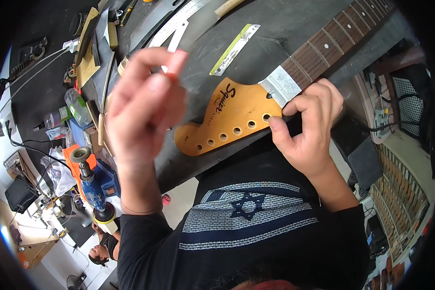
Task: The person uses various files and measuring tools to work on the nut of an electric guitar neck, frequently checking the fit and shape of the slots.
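Above the bench, your left hand pinches a small red piece. Your right hand clasps the guitar neck.

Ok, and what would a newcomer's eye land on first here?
Most likely the amber guitar headstock with its row of six round holes, mid-picture over the dark bench, the right hand touching its edge. Next, the blurred left hand, to the headstock's left, pinching a small reddish piece. After that, perhaps the blue machine with round wheels, at lower left.
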`<control>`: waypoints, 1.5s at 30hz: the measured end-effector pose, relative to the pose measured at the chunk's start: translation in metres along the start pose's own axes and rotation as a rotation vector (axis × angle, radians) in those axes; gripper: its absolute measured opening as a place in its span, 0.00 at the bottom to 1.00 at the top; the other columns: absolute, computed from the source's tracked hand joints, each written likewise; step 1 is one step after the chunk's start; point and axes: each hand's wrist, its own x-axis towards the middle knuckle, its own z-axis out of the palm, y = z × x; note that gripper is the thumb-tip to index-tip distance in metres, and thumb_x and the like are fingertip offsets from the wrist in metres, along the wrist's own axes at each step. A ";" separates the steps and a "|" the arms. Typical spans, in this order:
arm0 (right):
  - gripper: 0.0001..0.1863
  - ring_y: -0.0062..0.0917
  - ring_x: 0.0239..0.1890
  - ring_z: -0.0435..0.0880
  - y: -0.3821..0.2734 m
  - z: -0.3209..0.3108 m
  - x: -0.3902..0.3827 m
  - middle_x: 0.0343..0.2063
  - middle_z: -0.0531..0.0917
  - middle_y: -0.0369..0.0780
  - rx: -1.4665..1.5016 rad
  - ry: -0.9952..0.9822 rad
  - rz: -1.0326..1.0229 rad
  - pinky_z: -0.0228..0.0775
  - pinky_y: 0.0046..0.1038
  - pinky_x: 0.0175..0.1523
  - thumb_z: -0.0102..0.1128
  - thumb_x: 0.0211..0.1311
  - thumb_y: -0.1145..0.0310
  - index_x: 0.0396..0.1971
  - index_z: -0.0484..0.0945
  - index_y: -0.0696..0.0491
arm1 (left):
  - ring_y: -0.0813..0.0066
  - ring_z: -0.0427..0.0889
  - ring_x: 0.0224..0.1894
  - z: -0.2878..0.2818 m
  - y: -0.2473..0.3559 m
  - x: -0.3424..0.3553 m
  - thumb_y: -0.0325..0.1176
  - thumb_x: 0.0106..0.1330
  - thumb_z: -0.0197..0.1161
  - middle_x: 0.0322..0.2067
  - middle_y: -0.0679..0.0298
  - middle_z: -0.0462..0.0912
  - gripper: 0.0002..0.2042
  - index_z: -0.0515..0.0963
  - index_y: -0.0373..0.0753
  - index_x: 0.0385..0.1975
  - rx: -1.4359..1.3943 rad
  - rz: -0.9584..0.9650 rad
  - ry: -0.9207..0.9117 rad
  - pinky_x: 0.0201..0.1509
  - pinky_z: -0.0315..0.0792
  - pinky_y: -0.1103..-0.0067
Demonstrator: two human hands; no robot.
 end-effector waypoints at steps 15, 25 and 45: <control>0.19 0.47 0.64 0.71 -0.003 -0.002 0.004 0.52 0.78 0.43 -0.007 -0.012 -0.018 0.59 0.48 0.72 0.82 0.59 0.63 0.42 0.79 0.49 | 0.80 0.79 0.22 0.052 -0.016 -0.005 0.27 0.79 0.66 0.27 0.61 0.85 0.05 0.80 0.31 0.43 0.437 0.147 -0.017 0.27 0.70 0.82; 0.20 0.43 0.66 0.75 -0.002 0.002 0.003 0.50 0.79 0.37 0.016 0.032 0.016 0.55 0.49 0.71 0.85 0.51 0.60 0.40 0.81 0.45 | 0.60 0.91 0.28 0.056 -0.033 -0.001 0.17 0.67 0.74 0.36 0.54 0.91 0.13 0.83 0.30 0.49 0.981 0.563 -0.116 0.34 0.83 0.70; 0.21 0.41 0.67 0.75 -0.001 0.004 0.002 0.52 0.80 0.36 0.016 0.051 0.008 0.56 0.48 0.72 0.85 0.52 0.60 0.41 0.81 0.44 | 0.64 0.85 0.23 0.057 -0.046 0.001 0.19 0.60 0.79 0.25 0.63 0.84 0.16 0.86 0.32 0.48 1.201 0.699 -0.179 0.29 0.77 0.70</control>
